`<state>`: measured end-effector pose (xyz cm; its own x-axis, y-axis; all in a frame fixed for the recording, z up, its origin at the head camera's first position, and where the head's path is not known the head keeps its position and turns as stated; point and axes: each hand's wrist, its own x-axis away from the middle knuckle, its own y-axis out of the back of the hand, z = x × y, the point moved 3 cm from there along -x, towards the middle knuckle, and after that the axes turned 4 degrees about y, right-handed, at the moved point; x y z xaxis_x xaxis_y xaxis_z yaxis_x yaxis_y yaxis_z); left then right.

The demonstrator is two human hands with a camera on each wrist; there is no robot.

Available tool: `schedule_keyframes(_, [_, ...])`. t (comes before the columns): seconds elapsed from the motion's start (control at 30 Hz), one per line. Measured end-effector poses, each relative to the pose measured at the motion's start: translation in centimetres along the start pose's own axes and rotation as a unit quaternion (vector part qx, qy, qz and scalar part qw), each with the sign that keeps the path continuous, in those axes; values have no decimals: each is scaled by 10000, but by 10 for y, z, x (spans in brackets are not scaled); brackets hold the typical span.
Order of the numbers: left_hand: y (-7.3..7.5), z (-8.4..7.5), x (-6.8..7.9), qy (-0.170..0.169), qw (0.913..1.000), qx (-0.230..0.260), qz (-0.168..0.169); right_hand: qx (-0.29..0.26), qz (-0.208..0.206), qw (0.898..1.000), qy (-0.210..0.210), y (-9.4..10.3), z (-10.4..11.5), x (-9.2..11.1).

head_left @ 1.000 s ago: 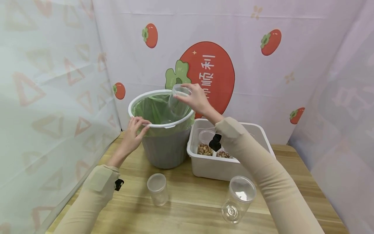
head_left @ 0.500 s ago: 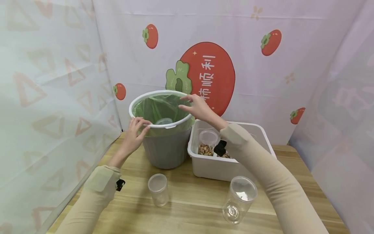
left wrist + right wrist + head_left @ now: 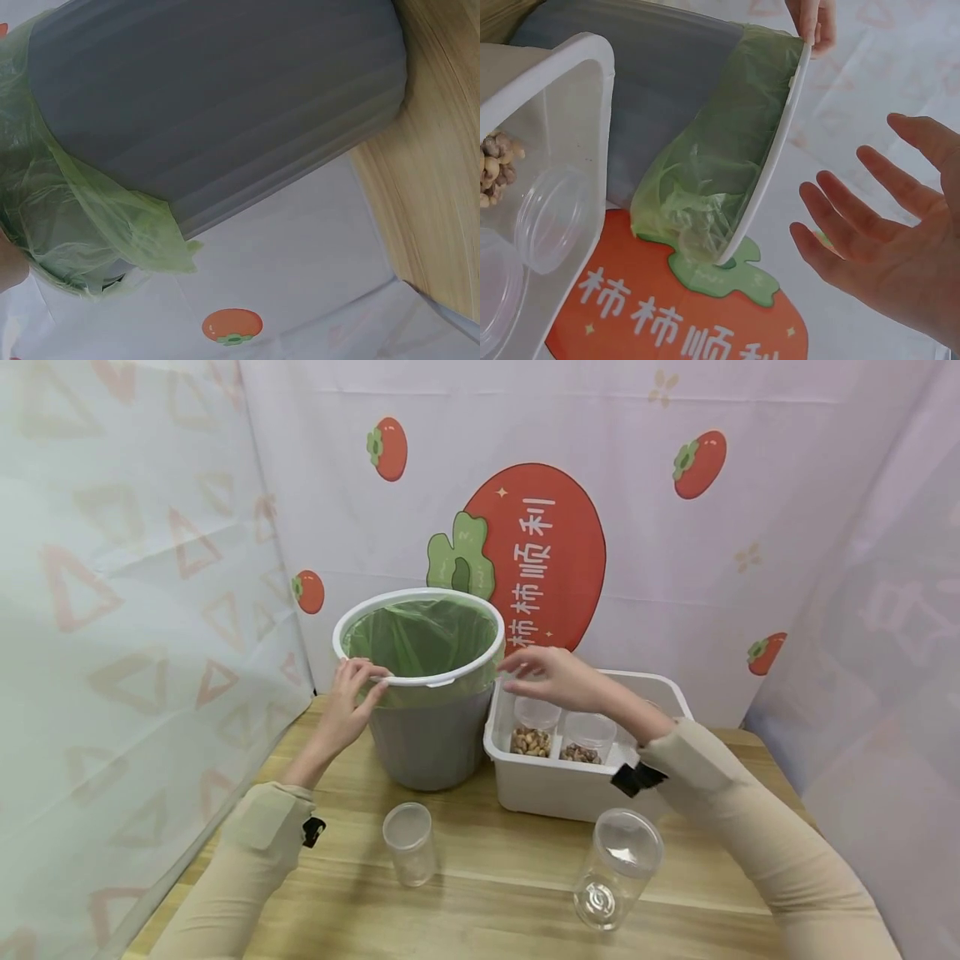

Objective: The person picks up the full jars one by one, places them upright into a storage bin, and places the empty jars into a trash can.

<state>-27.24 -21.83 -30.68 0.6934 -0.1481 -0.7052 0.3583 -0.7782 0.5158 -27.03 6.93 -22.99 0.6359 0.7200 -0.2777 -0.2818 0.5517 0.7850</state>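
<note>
My left hand (image 3: 352,697) grips the front left of the white rim (image 3: 420,681) of a grey trash can (image 3: 427,743). A green bin liner (image 3: 405,631) is folded over that rim and lines the inside. My right hand (image 3: 558,681) hovers above the left part of a white plastic tub (image 3: 555,797), fingers spread and holding nothing. In the right wrist view the right palm (image 3: 900,277) faces the camera. Beneath that hand, inside the tub, stand two clear lidded jars, one with tan nuts (image 3: 531,742), the other with darker nuts (image 3: 582,752).
On the wooden table (image 3: 495,893), in front of the trash can, is a small clear lidded jar (image 3: 411,843). A larger clear lidded jar (image 3: 618,864) stands farther right. Printed curtains (image 3: 652,568) enclose the back and sides.
My right hand released a clear jar into the trash can, then moved right and down to above the white tub. The jar is now out of sight. My left hand stayed on the rim.
</note>
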Motion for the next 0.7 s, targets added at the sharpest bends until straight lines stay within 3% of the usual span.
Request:
schedule_keyframes(0.2, [0,-2,-1,48,10000,11,50,205,383,9989,163,-6,-2,49])
schedule_keyframes(0.43, [2,-1,-1,0,10000,-49,48,784,129,9949,617,-17,-11,97])
schedule_keyframes(0.7, [0,0,-1,-34,10000,-13,44,1203,143,9912,541,-27,-21,137])
